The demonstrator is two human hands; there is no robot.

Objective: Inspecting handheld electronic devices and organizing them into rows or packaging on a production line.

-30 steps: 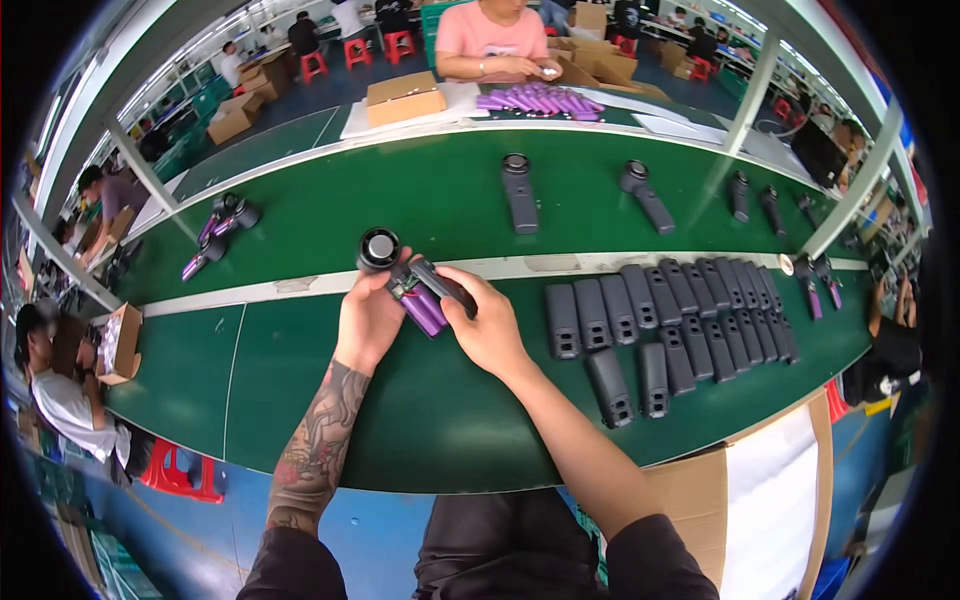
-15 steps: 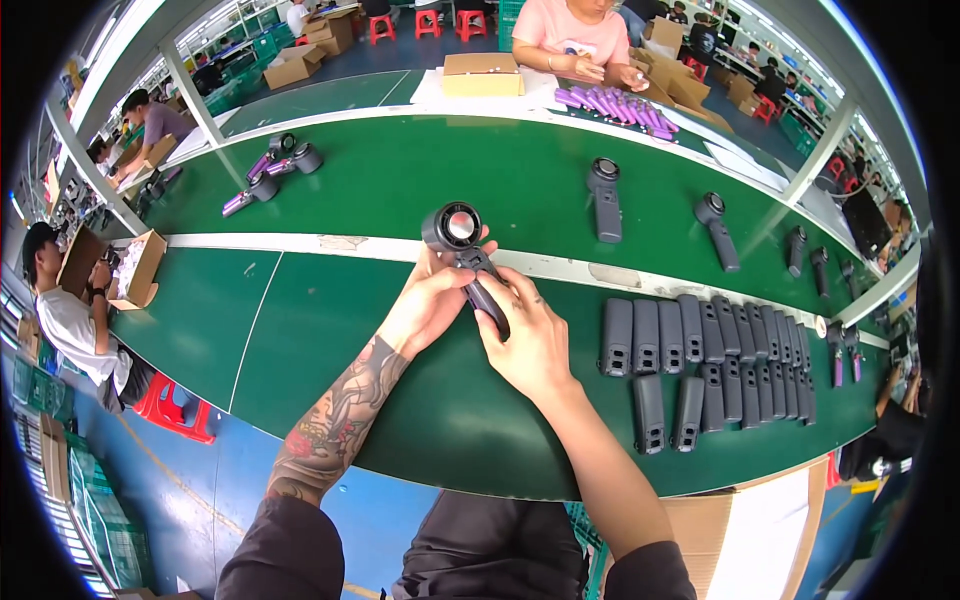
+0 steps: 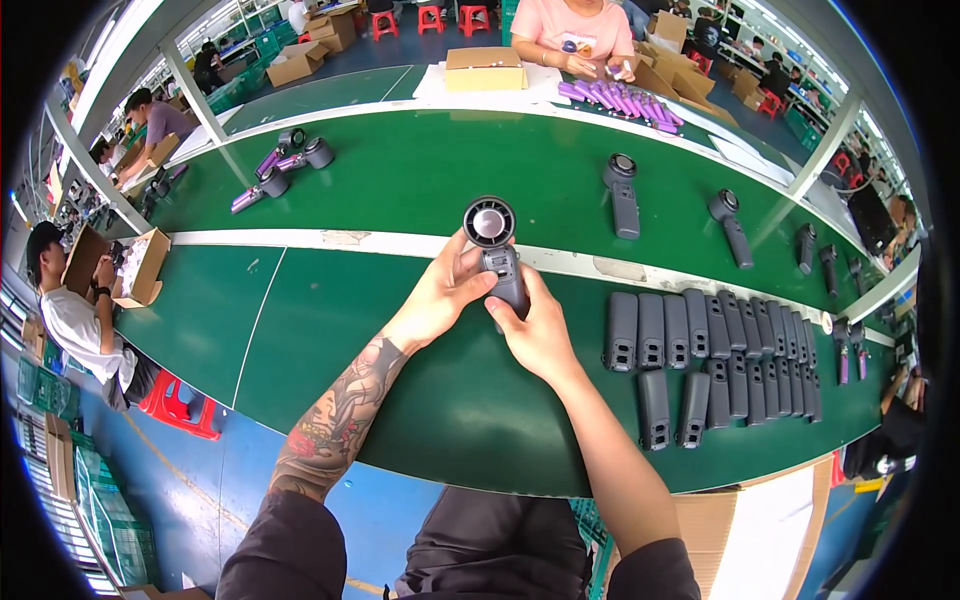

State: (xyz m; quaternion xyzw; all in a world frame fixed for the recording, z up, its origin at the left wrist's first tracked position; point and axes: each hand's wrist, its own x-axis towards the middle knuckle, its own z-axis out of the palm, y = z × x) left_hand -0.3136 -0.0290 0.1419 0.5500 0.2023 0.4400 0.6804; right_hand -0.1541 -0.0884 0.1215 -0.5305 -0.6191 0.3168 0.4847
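Between my two hands is a dark grey handheld fan [image 3: 503, 272], held upright over the near table, its round head pointing away from me. My left hand [image 3: 447, 290] wraps the neck below the head, thumb across the front. Around the lower part of the handle closes my right hand [image 3: 535, 325], its thumb on the near side. To the right, several dark grey handle shells [image 3: 652, 335] lie in two rows on the green table. Similar fans [image 3: 622, 195] lie on the green belt beyond, spaced out toward the right.
Partly built fans with purple cells [image 3: 275, 170] lie at the belt's left. Across it, a person in pink [image 3: 572, 35] works behind a pile of purple cells [image 3: 625, 100] and a yellow carton [image 3: 485, 70]. A seated person [image 3: 70, 310] reaches into a carton [image 3: 140, 268] at the left.
The fan has shifted slightly right and turned more upright, its head facing me more squarely. My right hand has slid lower and to the right on the handle. Fans on the belt sit slightly further right.
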